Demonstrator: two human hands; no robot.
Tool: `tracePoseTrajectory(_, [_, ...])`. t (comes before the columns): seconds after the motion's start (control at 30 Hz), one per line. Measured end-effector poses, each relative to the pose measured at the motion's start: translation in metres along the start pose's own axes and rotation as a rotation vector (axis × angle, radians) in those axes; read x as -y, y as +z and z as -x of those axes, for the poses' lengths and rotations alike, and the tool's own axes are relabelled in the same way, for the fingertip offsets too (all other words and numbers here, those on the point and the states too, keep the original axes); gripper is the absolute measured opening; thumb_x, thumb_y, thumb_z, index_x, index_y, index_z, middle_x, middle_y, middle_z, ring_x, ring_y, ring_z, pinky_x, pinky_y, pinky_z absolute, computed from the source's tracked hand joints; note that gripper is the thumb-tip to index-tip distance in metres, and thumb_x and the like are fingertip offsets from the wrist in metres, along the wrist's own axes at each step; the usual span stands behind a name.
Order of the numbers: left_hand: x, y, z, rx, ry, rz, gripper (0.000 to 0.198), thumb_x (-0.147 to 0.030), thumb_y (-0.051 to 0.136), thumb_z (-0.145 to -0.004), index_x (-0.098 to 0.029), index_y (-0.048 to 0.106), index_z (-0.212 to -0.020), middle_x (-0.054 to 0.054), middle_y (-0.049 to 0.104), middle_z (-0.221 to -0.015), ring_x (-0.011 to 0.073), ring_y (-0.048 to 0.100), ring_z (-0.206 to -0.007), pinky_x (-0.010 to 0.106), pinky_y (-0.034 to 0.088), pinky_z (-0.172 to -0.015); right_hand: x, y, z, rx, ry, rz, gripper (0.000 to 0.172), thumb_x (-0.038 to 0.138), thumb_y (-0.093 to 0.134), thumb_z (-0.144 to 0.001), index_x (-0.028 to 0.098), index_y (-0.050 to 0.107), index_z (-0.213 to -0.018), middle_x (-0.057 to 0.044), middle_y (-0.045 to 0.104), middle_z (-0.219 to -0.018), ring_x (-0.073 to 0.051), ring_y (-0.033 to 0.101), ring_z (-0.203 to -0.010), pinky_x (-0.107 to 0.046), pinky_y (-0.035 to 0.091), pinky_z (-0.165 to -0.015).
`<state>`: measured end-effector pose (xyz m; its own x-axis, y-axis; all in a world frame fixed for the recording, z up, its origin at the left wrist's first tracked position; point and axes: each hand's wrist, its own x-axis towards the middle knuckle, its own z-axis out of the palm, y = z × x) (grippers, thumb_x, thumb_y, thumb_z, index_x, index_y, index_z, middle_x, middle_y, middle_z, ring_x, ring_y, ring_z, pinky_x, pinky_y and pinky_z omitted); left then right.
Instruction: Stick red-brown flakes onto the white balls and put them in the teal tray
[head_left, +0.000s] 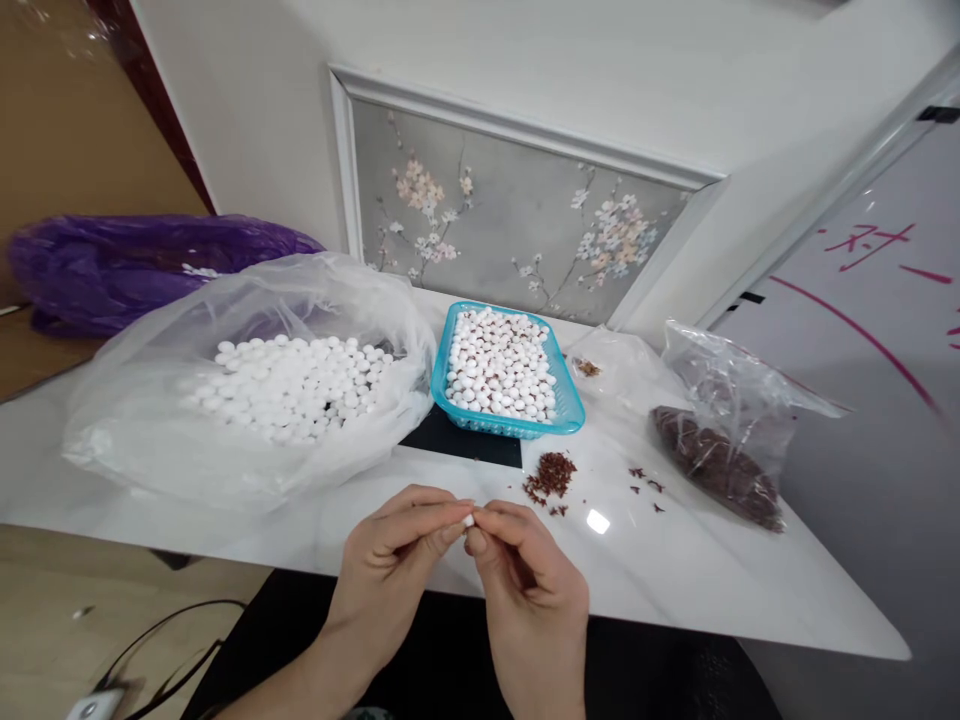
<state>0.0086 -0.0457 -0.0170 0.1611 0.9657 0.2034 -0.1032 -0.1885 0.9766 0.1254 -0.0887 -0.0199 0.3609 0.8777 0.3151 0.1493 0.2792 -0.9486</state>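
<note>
Over the table's front edge, my left hand [397,565] pinches a small white ball [469,520] between thumb and fingertips. My right hand [532,575] meets it fingertip to fingertip, its thumb and forefinger closed in a pinch at the ball; anything tiny between them is hidden. Just beyond lies a pile of small reddish-brown bits [553,474]. A blue plastic basket [570,412] behind holds many white balls with brown specks among them. To the left, a translucent plastic bag [150,440] gapes open on plain white balls [300,385].
A zip bag of brown bits [712,465] leans at the right, near a whiteboard [885,300]. Several loose bits [646,482] are scattered nearby. A dark mat [465,440] lies under the basket. Purple plastic [135,270] sits back left; a framed flower picture [517,200] stands behind.
</note>
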Motion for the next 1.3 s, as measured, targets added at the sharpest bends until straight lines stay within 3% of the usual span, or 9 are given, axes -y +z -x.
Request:
tracePoseTrajectory(0.23, [-0.001, -0.002, 0.002, 0.004, 0.181, -0.135, 0.027, -0.011, 0.066, -0.078, -0.033, 0.079, -0.087, 0.003, 0.072, -0.084, 0.0172, 0.067, -0.076, 0.023, 0.053, -0.068, 0.001, 0.0, -0.002, 0.005, -0.031, 0.021, 0.015, 0.011, 0.061, -0.083, 0.024, 0.069, -0.084, -0.001, 0.065, -0.087, -0.014, 0.062, -0.081, -0.022, 0.051, -0.069])
tracePoseTrajectory(0.37, [0.0, -0.003, 0.002, 0.036, 0.199, -0.124, 0.028, -0.011, 0.065, -0.079, -0.033, 0.078, -0.089, 0.003, 0.072, -0.084, 0.0169, 0.067, -0.075, 0.023, 0.053, -0.068, 0.002, 0.0, -0.004, 0.024, -0.043, 0.034, 0.014, 0.011, 0.059, -0.085, 0.023, 0.065, -0.081, 0.001, 0.064, -0.082, -0.012, 0.061, -0.077, -0.021, 0.05, -0.068])
tracePoseTrajectory(0.47, [0.002, 0.0, 0.0, 0.027, 0.062, -0.018, 0.02, -0.015, 0.067, -0.079, -0.03, 0.079, -0.085, 0.003, 0.071, -0.086, 0.016, 0.065, -0.08, 0.022, 0.052, -0.071, 0.004, 0.0, -0.004, 0.042, -0.027, 0.045, 0.013, 0.013, 0.057, -0.087, 0.024, 0.065, -0.087, 0.001, 0.064, -0.085, -0.012, 0.061, -0.079, -0.021, 0.051, -0.07])
tracePoseTrajectory(0.6, [0.0, 0.003, -0.003, 0.015, -0.281, 0.339, 0.01, -0.022, 0.07, -0.078, -0.024, 0.078, -0.085, 0.001, 0.071, -0.084, 0.0124, 0.063, -0.079, 0.018, 0.052, -0.076, 0.007, -0.004, -0.003, 0.1, 0.055, 0.047, 0.019, 0.02, 0.056, -0.088, 0.027, 0.065, -0.103, -0.001, 0.067, -0.097, -0.013, 0.064, -0.087, -0.022, 0.053, -0.076])
tracePoseTrajectory(0.73, [-0.006, 0.001, -0.003, -0.004, -0.503, 0.619, 0.016, -0.027, 0.076, -0.073, -0.019, 0.078, -0.087, 0.003, 0.074, -0.084, 0.0094, 0.065, -0.072, 0.014, 0.053, -0.075, 0.003, -0.015, -0.001, 0.026, 0.109, 0.106, 0.027, 0.024, 0.056, -0.089, 0.031, 0.063, -0.114, 0.0, 0.068, -0.102, -0.011, 0.065, -0.086, -0.02, 0.054, -0.075])
tracePoseTrajectory(0.87, [-0.01, -0.003, -0.003, 0.014, -0.516, 0.696, 0.02, -0.028, 0.077, -0.072, -0.016, 0.077, -0.088, 0.005, 0.074, -0.092, 0.0121, 0.067, -0.079, 0.015, 0.055, -0.076, -0.006, -0.02, -0.001, 0.013, 0.081, 0.162, 0.024, 0.024, 0.054, -0.09, 0.031, 0.063, -0.112, 0.0, 0.068, -0.105, -0.011, 0.065, -0.081, -0.021, 0.054, -0.075])
tracePoseTrajectory(1.03, [-0.01, -0.001, -0.005, 0.01, -0.534, 0.684, 0.01, -0.017, 0.081, -0.066, -0.017, 0.076, -0.075, 0.001, 0.074, -0.082, 0.0093, 0.067, -0.072, 0.013, 0.055, -0.072, -0.015, -0.021, -0.002, 0.05, -0.013, 0.242, 0.019, 0.02, 0.052, -0.091, 0.027, 0.063, -0.104, -0.001, 0.067, -0.105, -0.014, 0.063, -0.094, -0.024, 0.051, -0.081])
tracePoseTrajectory(1.3, [-0.006, 0.0, -0.015, 0.013, -0.459, 0.615, 0.006, -0.017, 0.079, -0.068, -0.014, 0.075, -0.071, 0.001, 0.07, -0.075, 0.007, 0.061, -0.065, 0.013, 0.053, -0.066, -0.02, -0.018, -0.003, 0.137, -0.038, 0.26, 0.019, 0.017, 0.048, -0.092, 0.02, 0.064, -0.101, -0.004, 0.066, -0.098, -0.014, 0.063, -0.089, -0.023, 0.05, -0.077])
